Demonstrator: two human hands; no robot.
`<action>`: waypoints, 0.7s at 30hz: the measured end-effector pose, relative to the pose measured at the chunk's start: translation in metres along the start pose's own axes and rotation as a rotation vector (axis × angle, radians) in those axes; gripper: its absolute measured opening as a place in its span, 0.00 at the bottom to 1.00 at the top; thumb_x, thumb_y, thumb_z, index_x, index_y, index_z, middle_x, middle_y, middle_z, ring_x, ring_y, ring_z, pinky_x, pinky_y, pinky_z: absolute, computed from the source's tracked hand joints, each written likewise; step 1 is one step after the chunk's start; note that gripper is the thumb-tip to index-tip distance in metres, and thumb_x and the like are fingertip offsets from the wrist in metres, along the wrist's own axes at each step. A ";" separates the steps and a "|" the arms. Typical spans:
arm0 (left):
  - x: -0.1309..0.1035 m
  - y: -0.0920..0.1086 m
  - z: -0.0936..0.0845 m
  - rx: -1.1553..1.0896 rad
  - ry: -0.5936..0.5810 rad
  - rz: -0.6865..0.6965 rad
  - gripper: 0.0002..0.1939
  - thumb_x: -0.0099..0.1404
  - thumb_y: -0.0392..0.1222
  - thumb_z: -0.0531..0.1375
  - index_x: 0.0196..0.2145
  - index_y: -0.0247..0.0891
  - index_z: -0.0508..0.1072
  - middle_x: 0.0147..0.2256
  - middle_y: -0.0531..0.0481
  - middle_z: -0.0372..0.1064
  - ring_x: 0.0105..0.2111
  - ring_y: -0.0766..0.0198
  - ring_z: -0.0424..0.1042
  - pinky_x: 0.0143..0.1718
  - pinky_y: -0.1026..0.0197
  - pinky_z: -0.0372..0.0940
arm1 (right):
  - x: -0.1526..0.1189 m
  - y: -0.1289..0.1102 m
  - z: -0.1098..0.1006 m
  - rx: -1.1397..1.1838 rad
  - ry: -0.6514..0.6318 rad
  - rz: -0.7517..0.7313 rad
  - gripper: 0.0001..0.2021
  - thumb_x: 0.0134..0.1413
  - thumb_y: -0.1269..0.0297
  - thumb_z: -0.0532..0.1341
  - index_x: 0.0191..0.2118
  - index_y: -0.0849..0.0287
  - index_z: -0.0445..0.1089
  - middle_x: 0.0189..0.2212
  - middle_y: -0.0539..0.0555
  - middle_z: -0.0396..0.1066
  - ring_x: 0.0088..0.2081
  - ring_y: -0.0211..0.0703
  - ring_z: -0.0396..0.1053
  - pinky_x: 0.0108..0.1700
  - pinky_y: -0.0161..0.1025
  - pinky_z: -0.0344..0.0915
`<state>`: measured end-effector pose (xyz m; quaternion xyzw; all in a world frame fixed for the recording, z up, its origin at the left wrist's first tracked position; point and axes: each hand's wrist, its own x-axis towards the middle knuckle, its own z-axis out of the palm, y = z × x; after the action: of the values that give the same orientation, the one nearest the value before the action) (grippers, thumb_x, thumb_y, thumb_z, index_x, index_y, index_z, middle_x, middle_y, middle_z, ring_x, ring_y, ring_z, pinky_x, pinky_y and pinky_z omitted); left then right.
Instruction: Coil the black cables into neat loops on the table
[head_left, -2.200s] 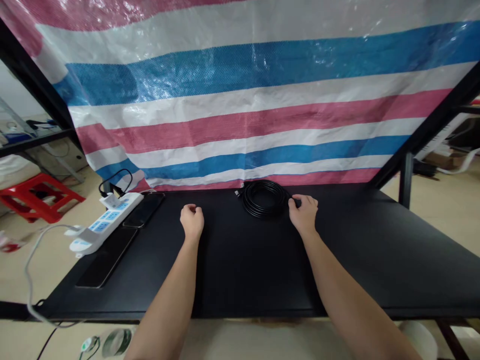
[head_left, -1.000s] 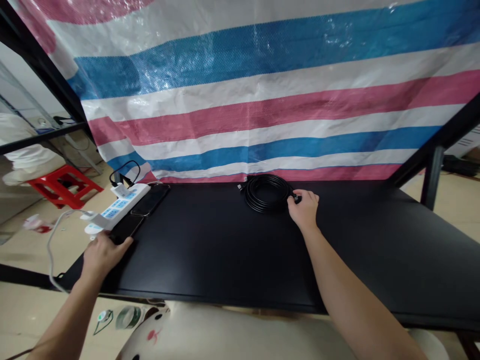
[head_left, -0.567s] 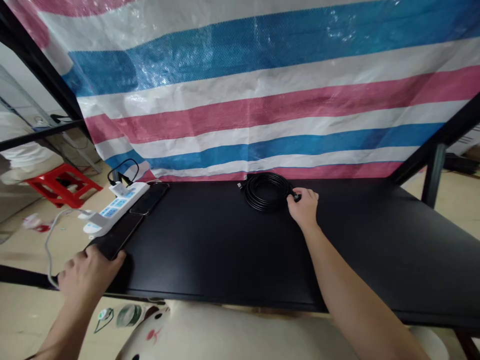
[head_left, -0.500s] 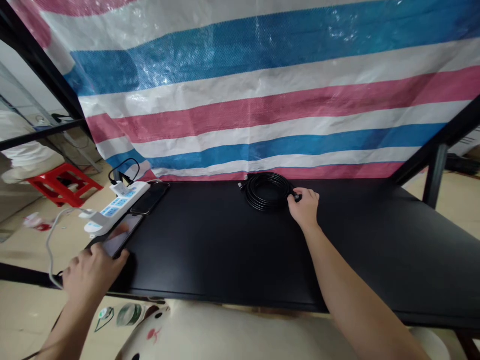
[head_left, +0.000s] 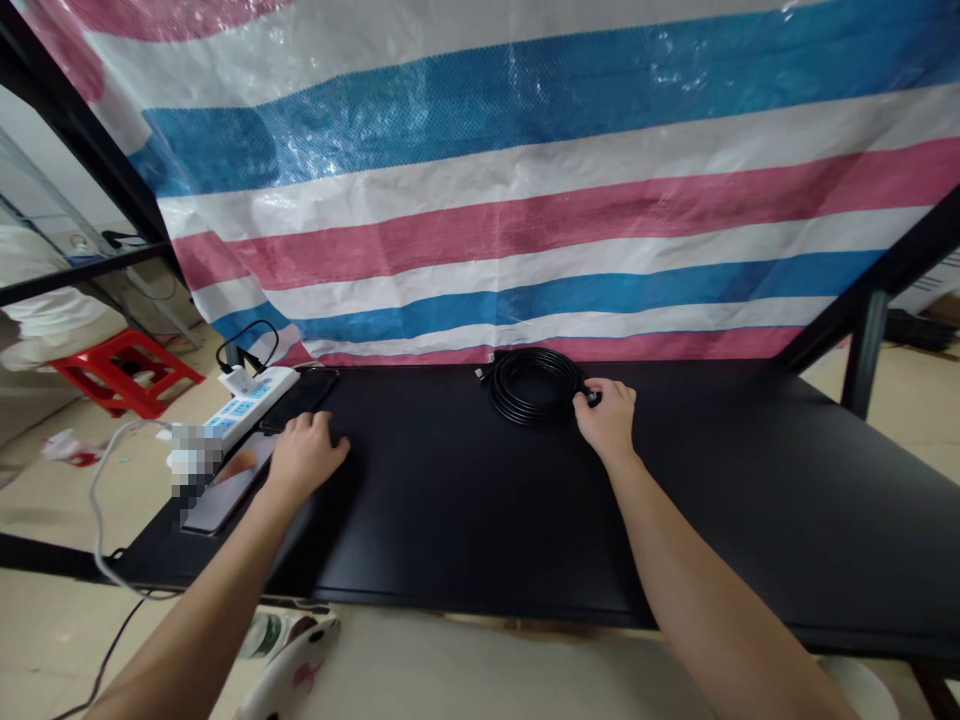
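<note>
A coil of black cable (head_left: 534, 388) lies toward the back of the black table, with a metal-tipped plug (head_left: 481, 374) sticking out at its left side. My right hand (head_left: 609, 412) is closed around the coil's right edge, where a dark cable end shows between thumb and fingers. In the air over the left part of the table is my left hand (head_left: 306, 455), its fingers apart and holding nothing. Below and left of it lies a phone (head_left: 225, 495) with a lit screen. A second, dark phone (head_left: 304, 393) rests just beyond the left hand.
A white power strip (head_left: 255, 395) with plugs and cords lies along the table's left edge. Behind the table (head_left: 465, 510) hangs a striped plastic sheet (head_left: 480, 230). To the left, a person in white (head_left: 56, 310) sits on a red stool (head_left: 131, 372).
My left hand has moved from the near end of the lit phone up and to the right, over the table. My right hand stays at the cable coil.
</note>
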<state>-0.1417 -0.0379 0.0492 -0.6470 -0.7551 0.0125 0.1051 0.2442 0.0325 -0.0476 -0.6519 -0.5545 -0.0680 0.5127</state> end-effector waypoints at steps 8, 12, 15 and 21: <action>0.040 0.083 0.005 -0.424 0.196 0.073 0.10 0.56 0.39 0.55 0.37 0.37 0.71 0.38 0.42 0.70 0.44 0.53 0.70 0.46 0.55 0.64 | 0.001 -0.002 -0.002 -0.001 -0.009 -0.075 0.03 0.43 0.68 0.56 0.28 0.56 0.65 0.26 0.55 0.67 0.34 0.50 0.63 0.44 0.52 0.59; 0.044 0.114 0.008 -0.577 0.179 -0.086 0.05 0.58 0.37 0.54 0.32 0.38 0.68 0.32 0.45 0.70 0.36 0.57 0.72 0.38 0.58 0.65 | 0.001 -0.007 -0.005 0.004 -0.020 -0.054 0.02 0.43 0.67 0.56 0.27 0.55 0.65 0.25 0.54 0.66 0.33 0.49 0.63 0.43 0.51 0.60; 0.042 0.129 0.009 -0.570 0.099 -0.162 0.07 0.60 0.38 0.52 0.32 0.38 0.70 0.31 0.43 0.72 0.35 0.55 0.73 0.36 0.57 0.64 | 0.001 -0.011 -0.008 -0.005 -0.032 -0.016 0.02 0.42 0.66 0.55 0.27 0.55 0.64 0.23 0.53 0.64 0.32 0.49 0.63 0.41 0.49 0.61; 0.038 0.137 0.010 -0.436 -0.024 -0.168 0.14 0.62 0.40 0.49 0.34 0.37 0.75 0.35 0.38 0.75 0.40 0.47 0.75 0.39 0.53 0.65 | 0.001 -0.018 -0.012 -0.041 -0.077 0.104 0.03 0.44 0.63 0.54 0.27 0.54 0.63 0.22 0.51 0.62 0.29 0.46 0.63 0.34 0.44 0.61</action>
<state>-0.0156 0.0223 0.0240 -0.5893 -0.7922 -0.1521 -0.0455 0.2359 0.0219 -0.0301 -0.6923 -0.5377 -0.0275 0.4805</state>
